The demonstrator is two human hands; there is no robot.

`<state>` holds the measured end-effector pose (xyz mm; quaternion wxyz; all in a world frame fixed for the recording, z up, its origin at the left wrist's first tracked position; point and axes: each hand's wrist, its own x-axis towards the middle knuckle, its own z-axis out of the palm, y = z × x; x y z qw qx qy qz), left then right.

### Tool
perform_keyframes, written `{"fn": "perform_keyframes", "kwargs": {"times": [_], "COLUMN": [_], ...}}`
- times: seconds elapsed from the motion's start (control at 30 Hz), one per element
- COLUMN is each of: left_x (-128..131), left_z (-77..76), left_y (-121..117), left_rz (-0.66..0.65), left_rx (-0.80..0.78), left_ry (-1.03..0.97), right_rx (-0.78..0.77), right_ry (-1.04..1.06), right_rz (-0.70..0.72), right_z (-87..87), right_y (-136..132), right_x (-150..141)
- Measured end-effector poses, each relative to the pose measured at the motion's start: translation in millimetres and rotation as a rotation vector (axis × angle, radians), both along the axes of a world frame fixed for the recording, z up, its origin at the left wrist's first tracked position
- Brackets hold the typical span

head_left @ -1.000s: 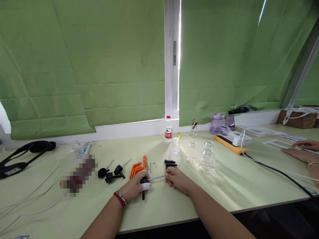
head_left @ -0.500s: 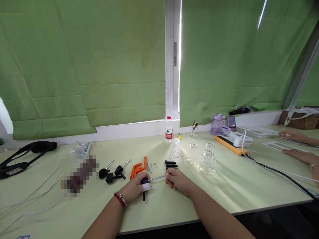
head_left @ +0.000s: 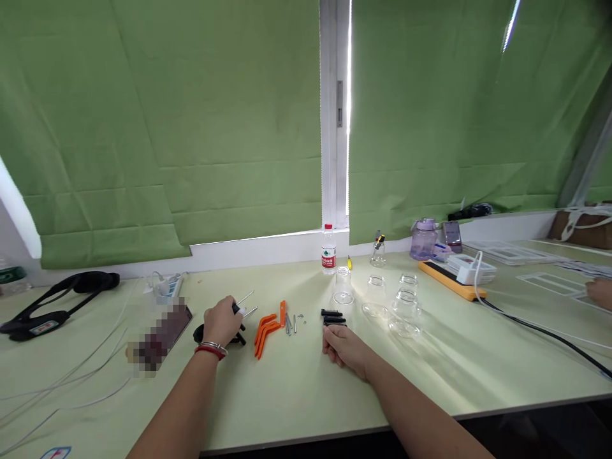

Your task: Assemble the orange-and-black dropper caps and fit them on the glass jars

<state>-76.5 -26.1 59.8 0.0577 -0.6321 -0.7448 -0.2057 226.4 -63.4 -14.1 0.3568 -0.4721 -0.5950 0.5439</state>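
My left hand [head_left: 222, 324] is closed round a black crank handle [head_left: 236, 308] with a thin metal rod, low over the table. Under and beside it lie other black crank handles [head_left: 238, 338], partly hidden by the hand. My right hand [head_left: 345, 347] rests on the table with its fingers curled together; whatever they may hold is hidden. Just beyond its fingertips lie several black, ridged plastic pieces [head_left: 333, 317]. Between my hands are bent orange plastic pieces [head_left: 265, 331], metal screws [head_left: 289, 324] and tiny metal parts [head_left: 301, 316].
Clear upturned cups [head_left: 405, 306] and a red-capped water bottle [head_left: 328, 252] stand beyond my right hand. An orange-sided power strip [head_left: 449, 280] with cables lies to the right. At the left are a black headset [head_left: 62, 306] and a partly blurred phone [head_left: 179, 322]. Another person's hand [head_left: 600, 293] is at far right.
My left hand has carried the crank handle away from my right hand, leftward to the other crank handles. The rod has left my right fingertips; that hand stays almost in place.
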Motion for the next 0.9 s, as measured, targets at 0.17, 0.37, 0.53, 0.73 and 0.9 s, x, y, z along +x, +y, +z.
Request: {"fn": "perform_keyframes", "kwargs": {"times": [0.17, 0.37, 0.53, 0.73, 0.9], "left_x": [7.0, 16.1, 23.6, 27.1, 25.3], "left_z": [-18.8, -29.2, -30.8, -33.8, -40.2], "left_y": [1.2, -2.2, -6.6, -5.2, -0.2], "left_rz": [0.012, 0.003, -0.011, -0.055, -0.027], "left_rx": [-0.015, 0.064, 0.037, 0.118, 0.085], "left_ry": [0.185, 0.33, 0.319, 0.364, 0.353], "right_rx": [0.01, -0.002, -0.007, 0.008, 0.018], "right_ry": [-0.009, -0.02, -0.029, -0.037, -0.028], "right_rz": [-0.004, -0.007, -0.013, -0.005, 0.0], "right_z": [0.7, -2.4, -2.7, -4.7, -8.3], "right_y": [0.3, 1.0, 1.0, 2.1, 4.1], "right_x": [-0.3, 0.0, -0.4, 1.0, 1.6]}}
